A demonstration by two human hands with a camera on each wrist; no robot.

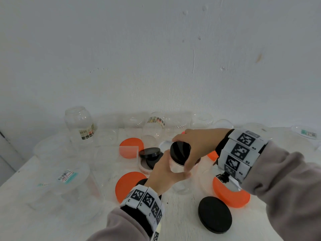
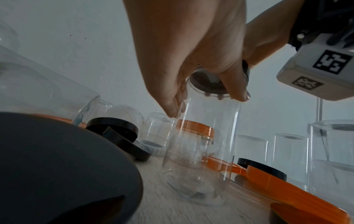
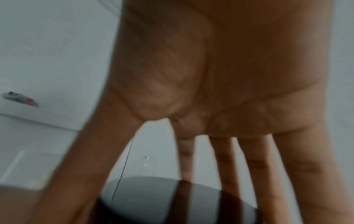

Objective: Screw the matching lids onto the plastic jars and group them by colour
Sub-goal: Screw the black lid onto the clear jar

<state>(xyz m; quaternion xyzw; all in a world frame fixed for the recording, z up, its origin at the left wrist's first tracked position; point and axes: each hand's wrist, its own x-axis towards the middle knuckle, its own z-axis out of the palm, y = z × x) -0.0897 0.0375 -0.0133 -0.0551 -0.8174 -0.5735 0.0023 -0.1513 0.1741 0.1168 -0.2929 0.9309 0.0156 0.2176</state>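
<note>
**Black lid on a clear jar, both hands at work**

The clear jar (image 1: 177, 168) stands upright near the middle of the white table (image 1: 182, 223), and a black lid (image 1: 180, 150) sits on its mouth. The right hand (image 1: 196, 145) comes down over the lid from above, fingers spread and curled round its rim, thumb on the near side. The right wrist view is blurred, but it shows the fingers (image 3: 226, 166) reaching down past the lid's dark top (image 3: 153, 197). The left hand (image 1: 166, 176) wraps the jar's wall just under the lid, fingers and thumb curled round it. From the left wrist view the jar (image 2: 201, 144) reaches down to the tabletop, its base resting there.

Just beside the jar, to the left, two more black lids (image 1: 150, 153) lie overlapping, one tilted on the other. An orange lid (image 1: 131, 147) lies behind them, another (image 1: 128, 186) near the left wrist, and a third (image 1: 231, 195) under the right wrist. A flat black lid (image 1: 215, 214) lies nearest the viewer. Open clear jars (image 1: 79, 126) stand along the wall (image 1: 156, 49) at the back and on the left side of the table, some with labels.
</note>
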